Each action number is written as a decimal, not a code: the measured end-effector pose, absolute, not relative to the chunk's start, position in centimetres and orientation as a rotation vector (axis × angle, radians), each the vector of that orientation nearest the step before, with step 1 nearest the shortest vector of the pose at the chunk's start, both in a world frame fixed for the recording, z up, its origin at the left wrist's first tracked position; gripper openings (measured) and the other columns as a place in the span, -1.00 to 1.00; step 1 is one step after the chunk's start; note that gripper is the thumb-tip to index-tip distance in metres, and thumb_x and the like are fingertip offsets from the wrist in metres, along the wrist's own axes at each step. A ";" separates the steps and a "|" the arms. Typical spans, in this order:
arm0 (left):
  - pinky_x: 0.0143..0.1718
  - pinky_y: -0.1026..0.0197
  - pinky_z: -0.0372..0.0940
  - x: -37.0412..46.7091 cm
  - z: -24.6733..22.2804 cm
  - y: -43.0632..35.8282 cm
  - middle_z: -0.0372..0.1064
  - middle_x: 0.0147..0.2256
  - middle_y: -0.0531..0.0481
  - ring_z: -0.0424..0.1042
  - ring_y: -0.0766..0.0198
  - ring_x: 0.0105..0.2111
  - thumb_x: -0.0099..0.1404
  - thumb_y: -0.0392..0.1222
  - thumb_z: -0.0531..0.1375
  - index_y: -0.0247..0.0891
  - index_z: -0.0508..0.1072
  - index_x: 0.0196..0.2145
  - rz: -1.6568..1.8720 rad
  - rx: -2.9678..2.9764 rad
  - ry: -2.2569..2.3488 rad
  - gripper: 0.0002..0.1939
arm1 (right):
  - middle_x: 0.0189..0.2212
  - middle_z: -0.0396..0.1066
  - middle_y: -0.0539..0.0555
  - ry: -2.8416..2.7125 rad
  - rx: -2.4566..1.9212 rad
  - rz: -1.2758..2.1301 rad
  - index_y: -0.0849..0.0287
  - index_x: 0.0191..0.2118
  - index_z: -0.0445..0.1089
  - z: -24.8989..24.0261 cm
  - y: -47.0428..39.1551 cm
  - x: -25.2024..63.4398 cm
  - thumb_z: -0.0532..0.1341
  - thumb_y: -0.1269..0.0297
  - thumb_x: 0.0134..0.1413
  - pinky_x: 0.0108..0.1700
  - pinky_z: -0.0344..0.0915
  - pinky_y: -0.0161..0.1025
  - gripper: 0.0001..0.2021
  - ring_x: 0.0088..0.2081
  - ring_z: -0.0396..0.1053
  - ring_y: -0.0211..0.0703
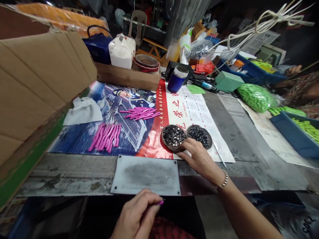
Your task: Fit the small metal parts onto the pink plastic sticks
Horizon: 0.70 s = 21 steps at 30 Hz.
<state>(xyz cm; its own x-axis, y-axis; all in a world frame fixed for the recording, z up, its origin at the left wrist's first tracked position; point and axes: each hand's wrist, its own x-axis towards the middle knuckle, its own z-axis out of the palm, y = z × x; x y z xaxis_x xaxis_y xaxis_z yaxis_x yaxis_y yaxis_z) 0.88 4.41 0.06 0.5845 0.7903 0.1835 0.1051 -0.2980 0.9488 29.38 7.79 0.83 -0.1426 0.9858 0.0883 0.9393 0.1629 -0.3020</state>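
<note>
My left hand (pixel 139 214) is closed at the near edge of the bench, pinching a magenta plastic piece (pixel 161 202); only its tip shows. Over the near rim of a round dish of small shiny metal parts (pixel 173 135), my right hand (pixel 196 157) has its fingers bent towards the thumb. Whatever lies between those fingertips is hidden. A second round dish of dark, thin metal parts (pixel 199 135) stands right behind this hand. Two bunches of slim magenta pieces lie to the left, a nearer bunch (pixel 106 137) and a farther bunch (pixel 140 113).
A grey plate (pixel 146 175) lies at the bench's front edge. Under the dishes is a printed calendar sheet (pixel 152 139). A cardboard box (pixel 45 89) rises on the left; a white pen-like tool (pixel 219 154), blue jar (pixel 177 79) and blue bin (pixel 294 136) stand rightward.
</note>
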 end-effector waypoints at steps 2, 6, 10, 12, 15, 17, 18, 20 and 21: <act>-0.35 0.45 0.34 0.9 -0.1 4.3 0.48 -0.39 0.05 0.50 0.36 -0.43 0.39 -0.38 0.12 -0.16 0.48 -0.21 0.803 1.728 0.753 -0.82 | -0.26 0.41 0.11 -2.168 -1.835 0.264 0.20 -0.29 0.39 1.0 7.9 29.4 0.27 0.43 0.23 -0.12 0.26 -0.10 -0.94 -0.19 0.38 -0.01; -0.44 0.42 0.29 1.2 -0.4 3.6 0.48 -0.40 0.03 0.41 0.37 -0.52 0.40 -0.26 0.15 -0.16 0.54 -0.24 0.796 1.535 0.833 -0.85 | -0.31 0.41 0.10 -2.140 -1.774 0.278 0.19 -0.30 0.35 1.8 6.5 28.3 0.22 0.43 0.28 -0.18 0.26 -0.15 -0.91 -0.23 0.37 -0.04; -0.55 0.40 0.19 1.8 -0.5 2.9 0.35 -0.55 0.08 0.26 0.42 -0.62 0.39 -0.05 0.19 -0.19 0.57 -0.29 0.739 1.175 1.004 -0.78 | -0.37 0.39 0.02 -1.946 -1.571 0.491 0.16 -0.26 0.30 2.3 3.3 24.7 0.21 0.39 0.31 -0.30 0.26 -0.26 -0.93 -0.33 0.36 -0.15; -0.53 0.40 0.20 1.9 -0.6 2.8 0.29 -0.61 0.11 0.27 0.40 -0.62 0.38 0.03 0.21 -0.21 0.58 -0.24 0.719 1.050 1.021 -0.73 | -0.38 0.39 0.00 -1.837 -1.467 0.643 0.14 -0.26 0.30 2.3 1.8 22.6 0.20 0.42 0.30 -0.29 0.27 -0.29 -0.92 -0.34 0.35 -0.20; -0.49 0.39 0.26 1.9 -1.0 2.7 0.35 -0.58 0.10 0.32 0.40 -0.60 0.37 0.05 0.22 -0.23 0.57 -0.15 0.721 0.968 0.957 -0.70 | -0.38 0.40 -0.01 -1.677 -1.366 0.781 0.13 -0.26 0.32 2.1 0.6 20.0 0.20 0.44 0.28 -0.27 0.30 -0.32 -0.91 -0.34 0.36 -0.23; -0.48 0.39 0.27 1.8 -1.3 2.6 0.38 -0.56 0.09 0.33 0.40 -0.59 0.38 0.02 0.23 -0.24 0.57 -0.12 0.737 0.934 0.933 -0.71 | -0.39 0.40 -0.01 -1.590 -1.349 0.793 0.13 -0.26 0.34 1.9 0.3 19.0 0.20 0.44 0.28 -0.28 0.30 -0.33 -0.91 -0.34 0.36 -0.24; -0.48 0.39 0.28 1.8 -1.5 2.5 0.39 -0.55 0.09 0.33 0.40 -0.59 0.37 0.01 0.24 -0.23 0.56 -0.11 0.753 0.913 0.938 -0.72 | -0.40 0.39 -0.01 -1.562 -1.344 0.789 0.13 -0.26 0.34 1.9 0.3 18.7 0.21 0.44 0.28 -0.29 0.30 -0.33 -0.92 -0.35 0.36 -0.24; -0.48 0.40 0.27 1.8 -1.8 2.3 0.40 -0.56 0.09 0.34 0.41 -0.59 0.36 0.00 0.26 -0.23 0.56 -0.11 0.790 0.865 0.957 -0.72 | -0.41 0.38 -0.02 -1.530 -1.328 0.777 0.13 -0.27 0.35 1.8 0.4 18.3 0.21 0.44 0.27 -0.31 0.30 -0.34 -0.91 -0.36 0.36 -0.25; -0.49 0.40 0.27 1.8 -1.9 2.2 0.40 -0.56 0.09 0.34 0.41 -0.59 0.35 0.00 0.28 -0.23 0.56 -0.11 0.804 0.840 0.963 -0.72 | -0.41 0.38 -0.02 -1.520 -1.320 0.781 0.13 -0.27 0.35 1.7 0.5 18.2 0.21 0.45 0.27 -0.31 0.31 -0.34 -0.91 -0.37 0.36 -0.25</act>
